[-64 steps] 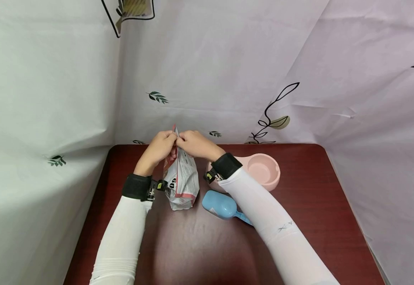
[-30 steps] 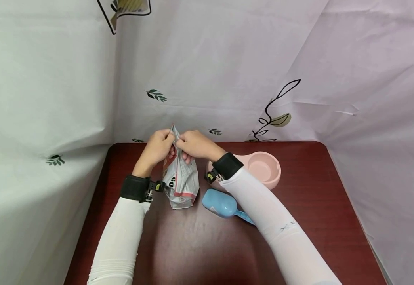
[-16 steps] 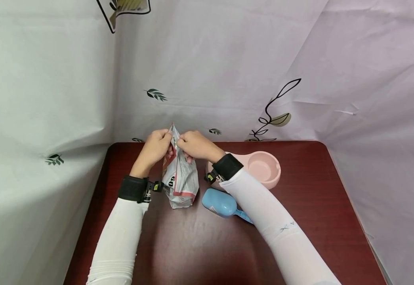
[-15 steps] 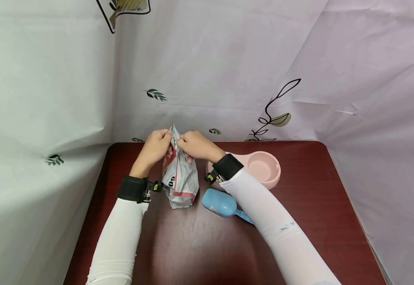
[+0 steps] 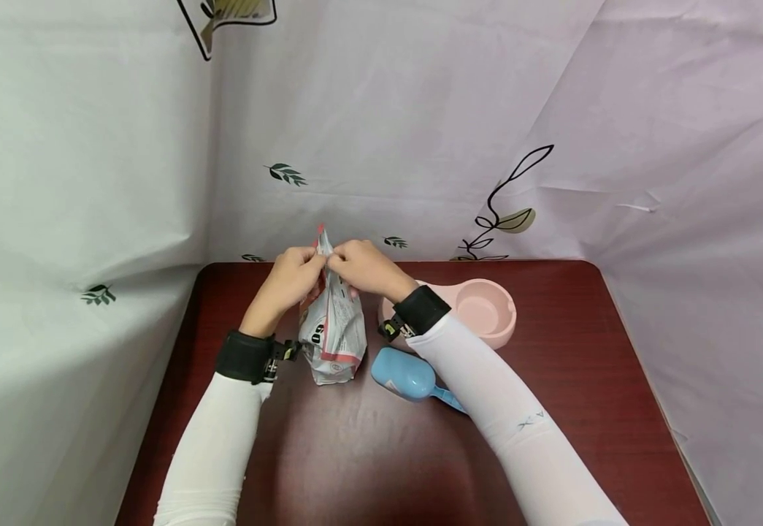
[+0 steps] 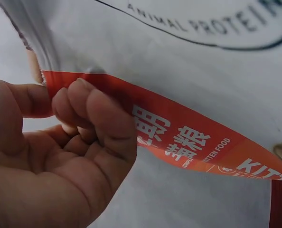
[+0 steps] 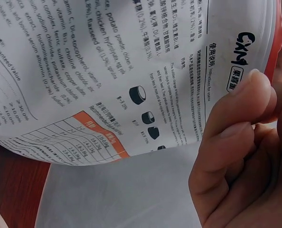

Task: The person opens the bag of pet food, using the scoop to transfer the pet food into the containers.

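A white and red bag of kitten food (image 5: pixel 336 329) stands upright on the table, its printed sides filling both wrist views. My left hand (image 5: pixel 289 279) pinches the bag's top edge from the left. In the left wrist view its curled fingers (image 6: pixel 110 116) lie against the red band. From the other side my right hand (image 5: pixel 369 269) pinches the same top edge, close to the left hand. Its fingertips (image 7: pixel 248 92) press the printed back panel in the right wrist view. The inside of the bag is hidden.
A blue scoop (image 5: pixel 404 374) lies right of the bag, its handle reaching the right sleeve. Behind it is a pink double bowl (image 5: pixel 506 332), partly covered by the right wrist. The dark red table (image 5: pixel 591 380) ends at a white patterned cloth (image 5: pixel 388 146).
The left hand has shifted slightly to the right and lower along the bag's top, nearer the right hand. The bag's top edges have come closer together. Scoop and bowl stay put.
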A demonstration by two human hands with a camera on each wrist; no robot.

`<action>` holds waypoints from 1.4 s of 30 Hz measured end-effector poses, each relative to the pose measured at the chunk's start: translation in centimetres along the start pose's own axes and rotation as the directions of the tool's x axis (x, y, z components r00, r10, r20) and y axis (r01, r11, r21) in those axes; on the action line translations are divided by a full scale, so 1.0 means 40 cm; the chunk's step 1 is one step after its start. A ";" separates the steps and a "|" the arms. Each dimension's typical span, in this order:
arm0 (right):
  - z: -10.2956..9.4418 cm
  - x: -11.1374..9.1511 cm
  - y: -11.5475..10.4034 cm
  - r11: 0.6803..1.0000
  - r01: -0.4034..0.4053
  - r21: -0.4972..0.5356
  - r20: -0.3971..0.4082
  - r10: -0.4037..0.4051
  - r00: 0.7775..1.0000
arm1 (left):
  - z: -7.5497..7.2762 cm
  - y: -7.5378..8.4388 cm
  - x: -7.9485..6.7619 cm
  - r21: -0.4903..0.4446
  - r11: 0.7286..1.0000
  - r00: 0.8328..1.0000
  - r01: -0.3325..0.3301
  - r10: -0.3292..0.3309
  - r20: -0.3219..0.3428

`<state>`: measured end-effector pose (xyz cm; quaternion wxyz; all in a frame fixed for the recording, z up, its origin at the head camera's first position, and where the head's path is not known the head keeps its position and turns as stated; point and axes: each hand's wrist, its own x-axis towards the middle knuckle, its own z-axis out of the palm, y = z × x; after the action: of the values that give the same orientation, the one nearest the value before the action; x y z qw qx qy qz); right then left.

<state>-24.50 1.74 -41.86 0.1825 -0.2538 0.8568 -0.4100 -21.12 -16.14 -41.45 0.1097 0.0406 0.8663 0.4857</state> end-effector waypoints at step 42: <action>0.011 -0.035 -0.013 0.998 -0.050 -0.045 0.039 0.052 0.998 | 0.014 -0.008 -0.045 0.033 0.997 0.995 -0.072 0.074 -0.067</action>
<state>-22.98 2.02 -41.57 0.2045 -0.2440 0.8679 -0.3813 -19.22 -16.17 -41.75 0.0616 0.0573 0.8749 0.4770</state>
